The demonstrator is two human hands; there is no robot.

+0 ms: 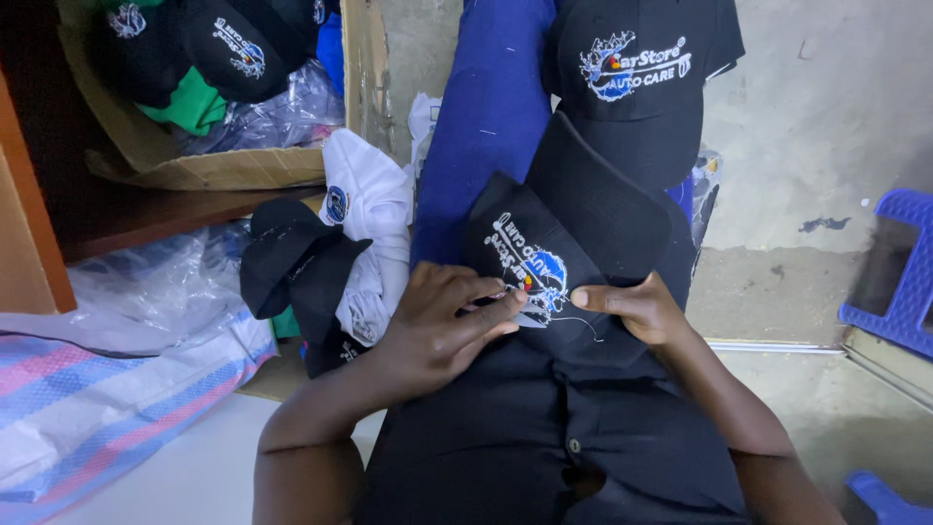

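Observation:
A black cap (573, 233) with a blue and white embroidered emblem lies on my lap. My left hand (437, 326) rests on its front panel, fingers pinched on what looks like a small metal tool (500, 292) at the edge of the emblem. My right hand (634, 307) grips the cap from the right side, thumb pressed on the panel beside the emblem. A loose white thread trails just below the stitching. A second black cap (637, 87) with a similar emblem sits farther out on my blue-trousered leg (486, 126).
A cardboard box (233, 167) at the upper left holds several black caps and green cloth. A white cap (374, 209) and black caps (292, 262) lie beside my leg. A striped woven sack (87, 408) and a blue plastic stool (904, 277) flank me.

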